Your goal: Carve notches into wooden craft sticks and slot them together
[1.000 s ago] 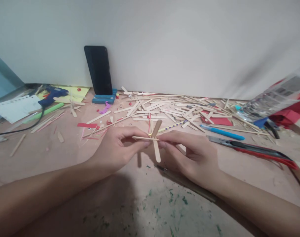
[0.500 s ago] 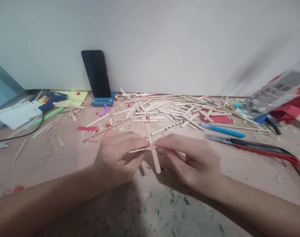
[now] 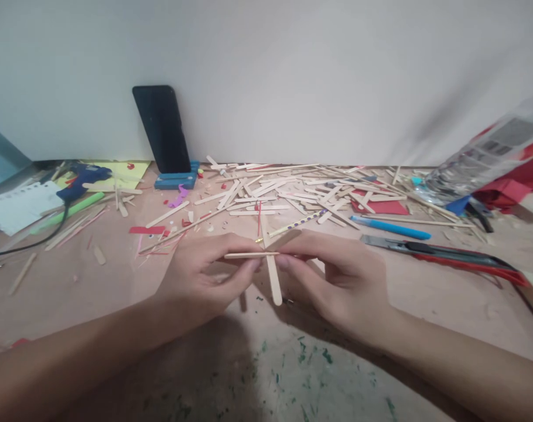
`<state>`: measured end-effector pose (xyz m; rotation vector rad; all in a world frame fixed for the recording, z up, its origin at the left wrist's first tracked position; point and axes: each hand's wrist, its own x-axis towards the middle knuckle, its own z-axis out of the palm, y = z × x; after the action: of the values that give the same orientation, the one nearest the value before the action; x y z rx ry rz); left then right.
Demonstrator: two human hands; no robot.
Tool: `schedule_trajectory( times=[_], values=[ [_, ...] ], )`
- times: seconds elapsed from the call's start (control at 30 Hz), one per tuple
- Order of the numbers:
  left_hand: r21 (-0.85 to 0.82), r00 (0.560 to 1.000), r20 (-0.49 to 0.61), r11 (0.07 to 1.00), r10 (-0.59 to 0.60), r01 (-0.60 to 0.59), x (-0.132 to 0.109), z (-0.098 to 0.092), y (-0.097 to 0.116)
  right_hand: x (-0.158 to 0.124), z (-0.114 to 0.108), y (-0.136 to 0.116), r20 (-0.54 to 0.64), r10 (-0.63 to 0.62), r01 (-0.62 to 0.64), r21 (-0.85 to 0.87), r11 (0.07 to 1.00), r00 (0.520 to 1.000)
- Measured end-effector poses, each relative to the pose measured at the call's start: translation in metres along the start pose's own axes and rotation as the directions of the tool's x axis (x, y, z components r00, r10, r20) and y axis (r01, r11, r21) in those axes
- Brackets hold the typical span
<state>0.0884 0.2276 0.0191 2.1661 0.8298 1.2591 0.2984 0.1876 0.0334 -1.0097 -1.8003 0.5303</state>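
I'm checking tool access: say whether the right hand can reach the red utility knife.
Probably yes: the red utility knife lies uncovered to the right of the right hand, though that hand would likely have to release the crossed craft sticks first.

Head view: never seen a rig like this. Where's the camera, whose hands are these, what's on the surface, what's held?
There is no machine: a person works bare-handed, and one head-worn camera looks forward and down. The left hand and right hand pinch crossed wooden sticks between them; whether these are glued together, I can't tell. On the table beyond lies a pile of loose sticks. A blue pen and red-and-black cutter knife lie toward the right. Further left, a dark phone leans in a blue stand.
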Motion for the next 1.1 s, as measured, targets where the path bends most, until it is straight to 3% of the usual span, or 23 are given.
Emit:
schedule_trajectory(
  times=[0.27, 0.37, 0.47, 0.53, 0.8, 0.97, 1.1],
  values=[
    [0.101, 0.995, -0.066, 0.993, 0.074, -0.067, -0.003, -0.003, 0.001, -0.002, 0.002, -0.003, -0.021, 0.02, -0.019, 0.041, 0.999, 1.0],
    [-0.058, 0.998, -0.033, 0.997, -0.055, 0.053, -0.001, -0.001, 0.003, -0.001, 0.003, -0.007, -0.02, 0.09, -0.089, 0.042, 0.995, 0.996],
    [-0.315, 0.966, 0.104, 0.914, -0.236, 0.257, 0.003, 0.0, 0.002, -0.001, 0.005, -0.011, -0.046, 0.164, -0.165, -0.025, 0.986, 0.985],
    [-0.377, 0.952, 0.132, 0.874, -0.277, 0.307, 0.006, 0.0, 0.001, -0.002, 0.005, -0.011, -0.046, 0.154, -0.157, -0.065, 0.985, 0.987],
    [-0.331, 0.964, 0.127, 0.906, -0.235, 0.265, 0.005, -0.001, 0.001, -0.001, -0.003, -0.014, 0.103, 0.092, -0.089, -0.027, 0.996, 0.99],
    [-0.132, 0.99, -0.004, 0.981, -0.141, 0.139, 0.0, -0.001, -0.002, 0.001, -0.003, -0.021, 0.23, 0.226, -0.228, -0.016, 0.973, 0.946],
    [-0.02, 0.999, -0.027, 0.999, -0.027, 0.026, 0.0, -0.001, -0.003, 0.001, 0.002, -0.024, 0.243, 0.34, -0.309, -0.155, 0.938, 0.909]
  ],
)
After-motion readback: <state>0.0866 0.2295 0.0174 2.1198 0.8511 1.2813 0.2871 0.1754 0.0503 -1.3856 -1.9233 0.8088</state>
